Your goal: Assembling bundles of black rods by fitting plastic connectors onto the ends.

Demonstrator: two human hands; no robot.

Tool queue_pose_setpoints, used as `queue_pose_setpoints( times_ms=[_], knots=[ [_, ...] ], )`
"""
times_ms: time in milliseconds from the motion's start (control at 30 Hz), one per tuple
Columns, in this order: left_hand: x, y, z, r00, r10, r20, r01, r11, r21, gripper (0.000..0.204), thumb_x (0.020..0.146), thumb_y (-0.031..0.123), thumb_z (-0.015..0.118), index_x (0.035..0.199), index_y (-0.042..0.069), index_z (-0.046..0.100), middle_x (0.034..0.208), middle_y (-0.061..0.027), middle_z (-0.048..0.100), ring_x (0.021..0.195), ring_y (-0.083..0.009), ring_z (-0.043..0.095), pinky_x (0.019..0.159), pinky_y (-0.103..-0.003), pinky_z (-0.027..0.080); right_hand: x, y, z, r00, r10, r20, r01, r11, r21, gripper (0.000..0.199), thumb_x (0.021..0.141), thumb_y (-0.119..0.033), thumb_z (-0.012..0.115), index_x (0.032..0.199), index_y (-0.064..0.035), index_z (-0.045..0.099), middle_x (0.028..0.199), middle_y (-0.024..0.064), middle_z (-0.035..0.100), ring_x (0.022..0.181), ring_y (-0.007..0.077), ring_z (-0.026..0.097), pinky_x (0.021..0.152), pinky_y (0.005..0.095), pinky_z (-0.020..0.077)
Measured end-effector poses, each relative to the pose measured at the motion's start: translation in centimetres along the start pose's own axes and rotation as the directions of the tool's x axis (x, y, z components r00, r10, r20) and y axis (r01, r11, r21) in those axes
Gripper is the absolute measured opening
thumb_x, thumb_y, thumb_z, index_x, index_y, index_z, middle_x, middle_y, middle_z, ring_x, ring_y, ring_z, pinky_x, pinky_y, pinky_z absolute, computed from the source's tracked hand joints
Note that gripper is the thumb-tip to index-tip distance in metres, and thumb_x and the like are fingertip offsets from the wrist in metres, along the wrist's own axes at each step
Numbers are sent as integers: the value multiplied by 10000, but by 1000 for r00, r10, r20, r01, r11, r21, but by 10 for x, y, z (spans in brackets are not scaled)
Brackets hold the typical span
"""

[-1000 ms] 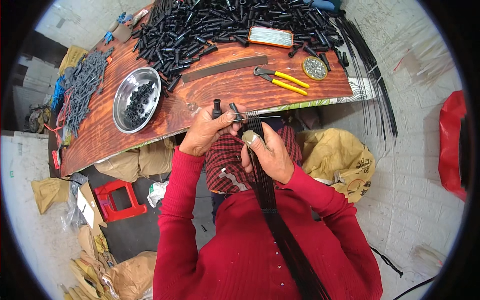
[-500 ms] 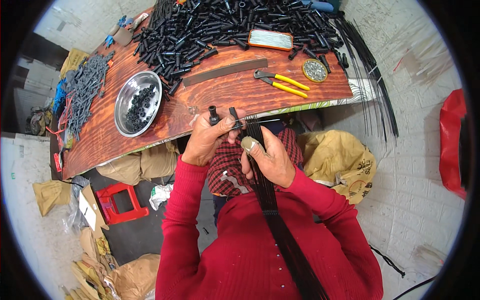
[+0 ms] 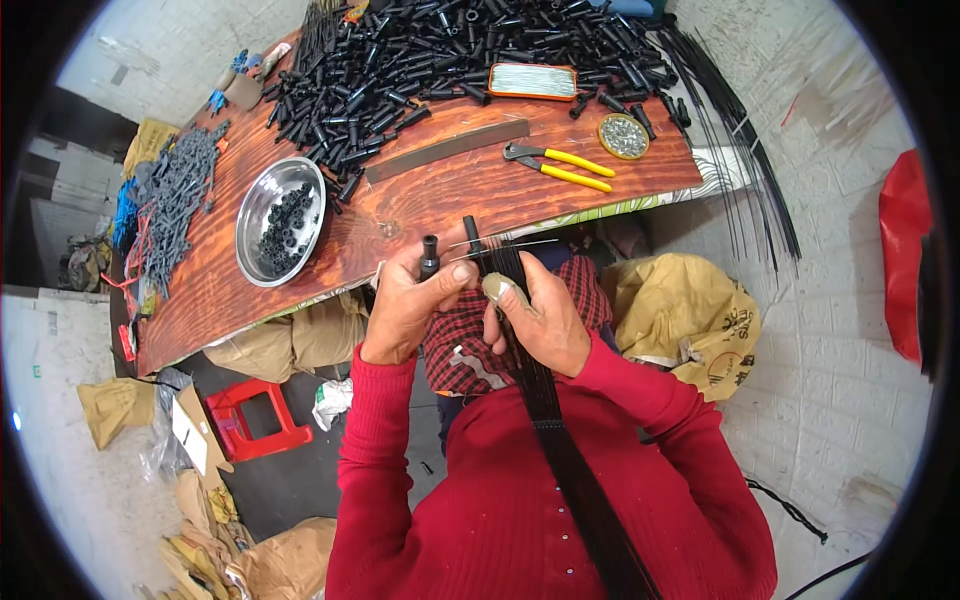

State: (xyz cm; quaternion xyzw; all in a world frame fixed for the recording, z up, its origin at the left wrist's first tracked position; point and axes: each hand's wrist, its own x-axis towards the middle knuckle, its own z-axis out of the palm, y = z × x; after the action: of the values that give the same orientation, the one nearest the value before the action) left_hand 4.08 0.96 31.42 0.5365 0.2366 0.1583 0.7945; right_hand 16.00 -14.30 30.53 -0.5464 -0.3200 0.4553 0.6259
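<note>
My left hand (image 3: 408,305) is closed around a short black tube with a flared top (image 3: 429,258), which stands upright between thumb and fingers. Beside its fingertips a slim black rod (image 3: 471,230) sticks up at the left edge of a flat band of black strands (image 3: 540,395). My right hand (image 3: 548,318), its thumb wrapped in a tan cover, pinches the band near the upper end. Thin metal wires (image 3: 528,243) cross the strands there. From my hands the band runs down over my red top. The fingers behind the strands are partly hidden.
On the wooden table (image 3: 400,222) lie a heap of black tubes (image 3: 400,75), yellow-handled nippers (image 3: 560,167), a flat bar (image 3: 448,150), an orange-rimmed tray of pins (image 3: 533,80) and a round dish (image 3: 624,136). A steel bowl (image 3: 247,235) holds black rings. A red stool (image 3: 295,435) stands below left.
My left hand has drawn slightly down and away from the black rod, with the tube still in it. My right hand keeps its pinch on the strands. The whole view has shifted a little.
</note>
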Motion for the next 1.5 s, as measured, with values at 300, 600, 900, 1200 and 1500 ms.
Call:
queue_pose_setpoints(
  times_ms=[300, 600, 900, 1200, 1500],
  knots=[
    [-3, -1, 19, 990, 53, -128, -60, 997, -50, 447, 879, 87, 747, 1274, -64, 599, 873, -37, 657, 622, -48, 476, 514, -186, 329, -5, -4, 2, 995, -99, 21, 101, 992, -71, 469, 1054, -427, 458, 1224, 9, 478, 663, 90, 640, 531, 148, 627, 498, 267, 493],
    [-2, -6, 15, 990, 71, -126, -79, 995, -63, 438, 852, 96, 777, 1239, -40, 621, 987, -61, 710, 715, -46, 582, 578, -170, 409, 3, 12, -3, 977, -207, 58, 214, 950, -225, 468, 1074, -412, 395, 1243, 19, 470, 657, 100, 647, 531, 168, 635, 499, 296, 498],
    [-4, -13, 10, 983, 162, -84, -172, 977, -130, 409, 859, 76, 748, 1224, -52, 615, 896, -14, 661, 658, -43, 496, 558, -186, 359, 4, 12, -4, 987, -29, 157, 20, 998, 59, 461, 1069, -417, 419, 1209, 11, 512, 696, 80, 630, 602, 147, 636, 551, 288, 504],
    [1, -10, 13, 991, 4, -135, -29, 983, -181, 436, 901, 78, 726, 1285, -69, 583, 871, -14, 616, 643, -60, 467, 526, -193, 332, 8, 8, -2, 997, -62, 44, 67, 989, -131, 440, 1066, -383, 419, 1188, 21, 542, 656, 85, 643, 569, 156, 642, 547, 299, 520],
    [2, -6, 9, 995, 58, -79, -61, 997, -44, 403, 894, 112, 741, 1241, -57, 627, 904, -17, 661, 634, -30, 460, 539, -177, 330, 5, 10, -2, 996, -74, 51, 78, 995, -66, 473, 1071, -411, 402, 1238, 15, 519, 703, 88, 648, 574, 142, 629, 545, 272, 510]
  ],
)
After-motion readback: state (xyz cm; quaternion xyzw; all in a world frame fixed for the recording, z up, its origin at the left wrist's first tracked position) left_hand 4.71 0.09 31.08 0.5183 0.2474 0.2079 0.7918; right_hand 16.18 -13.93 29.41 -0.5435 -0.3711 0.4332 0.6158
